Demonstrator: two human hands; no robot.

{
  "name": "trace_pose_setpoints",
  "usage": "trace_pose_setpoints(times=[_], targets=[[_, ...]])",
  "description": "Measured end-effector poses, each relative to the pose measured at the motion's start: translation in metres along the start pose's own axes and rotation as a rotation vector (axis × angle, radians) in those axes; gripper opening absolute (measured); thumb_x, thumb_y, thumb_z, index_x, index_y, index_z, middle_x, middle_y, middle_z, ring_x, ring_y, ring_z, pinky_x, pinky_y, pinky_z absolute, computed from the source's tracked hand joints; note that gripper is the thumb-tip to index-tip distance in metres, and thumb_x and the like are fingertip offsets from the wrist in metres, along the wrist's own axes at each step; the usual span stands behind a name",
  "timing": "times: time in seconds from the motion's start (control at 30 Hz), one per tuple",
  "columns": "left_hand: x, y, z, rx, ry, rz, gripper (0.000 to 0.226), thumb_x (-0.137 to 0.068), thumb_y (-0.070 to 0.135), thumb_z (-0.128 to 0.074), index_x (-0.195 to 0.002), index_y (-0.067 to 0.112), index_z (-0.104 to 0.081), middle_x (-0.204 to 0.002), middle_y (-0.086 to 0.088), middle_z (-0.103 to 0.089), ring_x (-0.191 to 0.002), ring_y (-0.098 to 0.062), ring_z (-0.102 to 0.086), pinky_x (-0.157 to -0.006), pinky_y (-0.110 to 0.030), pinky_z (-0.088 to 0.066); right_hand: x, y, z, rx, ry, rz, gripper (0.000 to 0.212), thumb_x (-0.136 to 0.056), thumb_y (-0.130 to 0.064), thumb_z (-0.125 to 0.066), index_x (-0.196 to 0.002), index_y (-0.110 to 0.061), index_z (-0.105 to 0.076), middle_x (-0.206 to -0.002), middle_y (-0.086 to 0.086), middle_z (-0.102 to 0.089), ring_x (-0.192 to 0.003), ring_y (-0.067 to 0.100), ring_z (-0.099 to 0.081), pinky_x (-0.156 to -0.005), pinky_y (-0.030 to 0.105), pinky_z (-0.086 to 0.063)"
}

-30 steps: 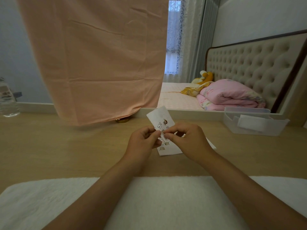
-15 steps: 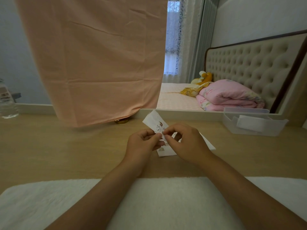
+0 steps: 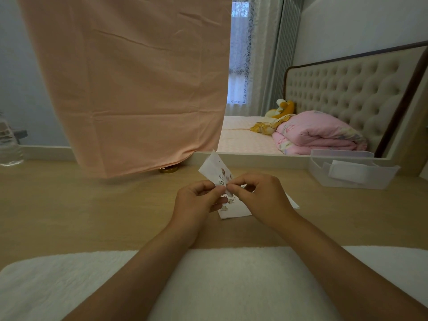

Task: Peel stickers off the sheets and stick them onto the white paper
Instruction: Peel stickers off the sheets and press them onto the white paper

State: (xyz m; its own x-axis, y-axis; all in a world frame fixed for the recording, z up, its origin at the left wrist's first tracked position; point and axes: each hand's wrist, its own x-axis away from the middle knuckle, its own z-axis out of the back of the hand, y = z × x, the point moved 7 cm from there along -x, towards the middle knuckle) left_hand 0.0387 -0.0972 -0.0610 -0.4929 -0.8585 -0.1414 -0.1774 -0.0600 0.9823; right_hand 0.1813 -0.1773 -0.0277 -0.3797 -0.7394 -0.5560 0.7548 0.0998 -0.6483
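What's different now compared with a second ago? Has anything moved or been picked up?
The sticker sheet has turned and curled slightly, so less of its printed face shows. Nothing was picked up or let go: the left hand and right hand pinch it as before, in nearly the same place. The paper beneath them, clear box and peach cloth have not moved.

Def a bedroom in someone's home imo. Bed (image 3: pixel 243 137) at the back right w/ a tufted beige headboard (image 3: pixel 342 93), a rolled-up pink quilt (image 3: pixel 317 133) on it and a yellow plush toy (image 3: pixel 283 107) just beside that. Window (image 3: pixel 238 54) behind it w/ sheer patterned curtains (image 3: pixel 257 54) and a grey drape (image 3: pixel 283 42). Up front there's a light wood desk (image 3: pixel 69 205) w/ a clear plastic tray (image 3: pixel 352 181), a water bottle (image 3: pixel 9 144) at the left edge, and a peach cloth (image 3: pixel 129 77) hanging over the back of it. Soft pastel household stuff, basically.
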Motion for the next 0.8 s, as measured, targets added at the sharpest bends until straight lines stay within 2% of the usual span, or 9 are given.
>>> trace_pose_setpoints(times=[0.1,0.27,0.33,0.43,0.57,0.7,0.8], targets=[[0.000,-0.001,-0.002,-0.012,0.002,0.010,0.007,-0.091,0.010,-0.071,-0.094,0.005,-0.074,-0.089,-0.004,-0.078,-0.086,-0.020,-0.076,-0.084,-0.039,-0.062,0.000,0.001,0.001,0.014,0.024,-0.033,0.004,-0.087,-0.032,-0.075,-0.088,-0.033,-0.079,-0.088,-0.020,-0.073,-0.068,0.002,-0.063,-0.066,0.029,-0.055],[0.001,-0.002,-0.002,0.025,0.028,0.014,0.006,-0.092,0.010,-0.069,-0.093,0.009,-0.075,-0.087,-0.005,-0.077,-0.086,-0.021,-0.075,-0.083,-0.039,-0.062,-0.001,0.003,-0.005,-0.043,0.024,-0.102,0.008,-0.090,-0.031,-0.071,-0.085,-0.034,-0.076,-0.092,-0.019,-0.073,-0.068,0.003,-0.064,-0.064,0.033,-0.058],[0.001,-0.002,-0.002,0.043,0.038,0.019,0.007,-0.093,0.010,-0.069,-0.095,0.009,-0.075,-0.089,-0.006,-0.077,-0.089,-0.024,-0.075,-0.083,-0.039,-0.062,-0.002,0.004,-0.006,-0.130,0.025,-0.162,0.012,-0.091,-0.028,-0.070,-0.081,-0.033,-0.076,-0.088,-0.017,-0.073,-0.067,0.003,-0.066,-0.062,0.027,-0.056],[0.001,-0.004,-0.002,0.058,0.057,0.031,0.009,-0.093,0.011,-0.068,-0.099,0.010,-0.075,-0.089,-0.005,-0.078,-0.090,-0.023,-0.075,-0.081,-0.036,-0.063,-0.001,0.004,-0.007,-0.263,0.006,-0.257,0.016,-0.094,-0.021,-0.067,-0.080,-0.020,-0.077,-0.081,-0.008,-0.074,-0.056,0.001,-0.062,-0.052,0.016,-0.046],[-0.001,-0.006,-0.001,0.059,0.086,0.053,0.011,-0.094,0.014,-0.068,-0.104,0.015,-0.074,-0.091,-0.001,-0.078,-0.086,-0.018,-0.075,-0.076,-0.032,-0.063,0.002,0.010,-0.013,-0.385,-0.037,-0.412,0.015,-0.094,-0.021,-0.066,-0.089,-0.012,-0.076,-0.089,0.001,-0.076,-0.058,0.009,-0.063,-0.051,0.027,-0.044],[-0.001,-0.009,0.000,0.105,0.110,0.085,0.009,-0.094,0.012,-0.067,-0.100,0.013,-0.074,-0.091,-0.003,-0.078,-0.085,-0.017,-0.075,-0.077,-0.033,-0.063,0.002,0.014,-0.019,-0.450,-0.065,-0.479,0.016,-0.095,-0.022,-0.065,-0.095,-0.011,-0.076,-0.097,0.004,-0.075,-0.063,0.012,-0.065,-0.049,0.026,-0.044],[-0.002,-0.012,0.001,0.160,0.118,0.113,0.007,-0.094,0.010,-0.067,-0.096,0.008,-0.073,-0.092,-0.009,-0.078,-0.082,-0.018,-0.074,-0.080,-0.035,-0.062,0.004,0.014,-0.021,-0.475,-0.068,-0.481,0.014,-0.096,-0.020,-0.063,-0.092,-0.012,-0.074,-0.094,0.003,-0.074,-0.062,0.012,-0.064,-0.048,0.025,-0.043]])
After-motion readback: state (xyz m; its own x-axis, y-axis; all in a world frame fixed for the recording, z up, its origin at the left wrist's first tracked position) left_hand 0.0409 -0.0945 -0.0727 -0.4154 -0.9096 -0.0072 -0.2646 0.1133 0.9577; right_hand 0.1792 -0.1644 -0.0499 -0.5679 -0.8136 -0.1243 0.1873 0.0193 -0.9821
